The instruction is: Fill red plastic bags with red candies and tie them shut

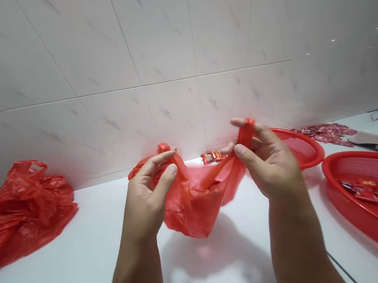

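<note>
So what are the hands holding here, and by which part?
A red plastic bag, by both handle loops: the left hand pinches one, the right hand the other.

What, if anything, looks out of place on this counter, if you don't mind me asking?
Two small red sachets look stray: they lie loose at the foot of the tiled wall, behind the red plastic bag pinched by the left hand and right hand, while other sachets sit in the red basket.
</note>
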The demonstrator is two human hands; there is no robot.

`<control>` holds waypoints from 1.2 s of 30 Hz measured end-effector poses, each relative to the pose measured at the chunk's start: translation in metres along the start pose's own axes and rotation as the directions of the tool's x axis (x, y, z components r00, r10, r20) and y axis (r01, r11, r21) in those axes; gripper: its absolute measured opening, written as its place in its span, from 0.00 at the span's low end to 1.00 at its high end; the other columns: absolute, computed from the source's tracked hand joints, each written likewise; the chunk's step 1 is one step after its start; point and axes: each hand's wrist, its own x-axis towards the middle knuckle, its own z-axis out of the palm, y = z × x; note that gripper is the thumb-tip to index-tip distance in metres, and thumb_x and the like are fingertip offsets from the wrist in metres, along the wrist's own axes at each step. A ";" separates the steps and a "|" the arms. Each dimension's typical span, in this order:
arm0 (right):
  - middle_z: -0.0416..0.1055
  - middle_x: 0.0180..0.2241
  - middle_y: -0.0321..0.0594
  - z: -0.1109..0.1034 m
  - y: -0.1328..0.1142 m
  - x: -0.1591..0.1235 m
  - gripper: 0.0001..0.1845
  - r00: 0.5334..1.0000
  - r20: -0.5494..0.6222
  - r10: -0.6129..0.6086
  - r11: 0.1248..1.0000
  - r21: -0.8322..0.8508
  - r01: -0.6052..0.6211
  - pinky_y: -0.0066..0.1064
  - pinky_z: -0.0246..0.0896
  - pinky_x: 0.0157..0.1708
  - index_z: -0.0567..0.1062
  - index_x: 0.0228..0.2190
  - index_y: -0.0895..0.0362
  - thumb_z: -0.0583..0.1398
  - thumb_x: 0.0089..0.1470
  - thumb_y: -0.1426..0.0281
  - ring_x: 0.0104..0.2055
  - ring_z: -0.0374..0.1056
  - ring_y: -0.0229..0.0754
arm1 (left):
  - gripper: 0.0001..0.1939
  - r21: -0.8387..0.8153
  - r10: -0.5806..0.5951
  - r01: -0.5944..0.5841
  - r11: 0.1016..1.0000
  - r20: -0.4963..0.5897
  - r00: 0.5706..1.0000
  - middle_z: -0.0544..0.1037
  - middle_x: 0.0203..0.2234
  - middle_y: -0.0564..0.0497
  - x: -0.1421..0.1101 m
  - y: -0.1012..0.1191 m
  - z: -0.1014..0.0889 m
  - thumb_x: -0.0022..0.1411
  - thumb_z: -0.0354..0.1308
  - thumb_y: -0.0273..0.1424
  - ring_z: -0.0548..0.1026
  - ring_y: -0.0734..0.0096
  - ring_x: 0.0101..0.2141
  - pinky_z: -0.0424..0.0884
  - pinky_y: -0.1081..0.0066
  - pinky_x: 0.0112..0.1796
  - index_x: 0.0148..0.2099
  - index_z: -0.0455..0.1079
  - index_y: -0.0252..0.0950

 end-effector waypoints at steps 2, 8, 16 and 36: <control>0.79 0.40 0.38 0.002 0.001 0.002 0.27 1.000 -0.014 0.012 0.999 -0.038 -0.012 0.45 0.78 0.50 0.71 0.63 0.45 0.65 0.64 0.62 0.44 0.78 0.44 | 0.19 0.076 0.016 -0.014 0.997 -0.023 1.000 0.82 0.53 0.44 -0.001 0.000 0.003 0.64 0.68 0.44 0.78 0.52 0.54 0.78 0.64 0.48 0.52 0.82 0.41; 0.77 0.52 0.40 0.012 0.000 0.003 0.22 0.998 -0.038 -0.060 0.998 -0.037 0.058 0.44 0.76 0.55 0.72 0.59 0.46 0.64 0.64 0.63 0.52 0.76 0.45 | 0.13 0.001 0.120 -0.121 0.993 -0.121 0.985 0.83 0.51 0.48 -0.001 -0.001 0.003 0.66 0.67 0.39 0.77 0.55 0.57 0.75 0.63 0.55 0.51 0.82 0.43; 0.75 0.53 0.42 0.024 0.020 0.006 0.26 1.000 -0.001 0.022 0.996 -0.090 -0.022 0.46 0.73 0.57 0.69 0.59 0.45 0.66 0.61 0.65 0.56 0.74 0.47 | 0.16 -0.155 0.014 -0.011 0.988 0.022 1.000 0.84 0.47 0.43 -0.003 -0.003 0.005 0.65 0.68 0.42 0.82 0.53 0.50 0.80 0.60 0.46 0.50 0.81 0.40; 0.81 0.48 0.43 -0.042 0.025 0.008 0.19 0.752 0.305 0.584 0.679 -0.692 -0.247 0.43 0.68 0.54 0.83 0.46 0.50 0.61 0.64 0.52 0.52 0.76 0.53 | 0.17 0.245 0.022 -0.018 0.969 -0.012 1.000 0.84 0.48 0.47 -0.003 0.006 -0.003 0.63 0.69 0.43 0.82 0.55 0.50 0.79 0.57 0.53 0.51 0.80 0.43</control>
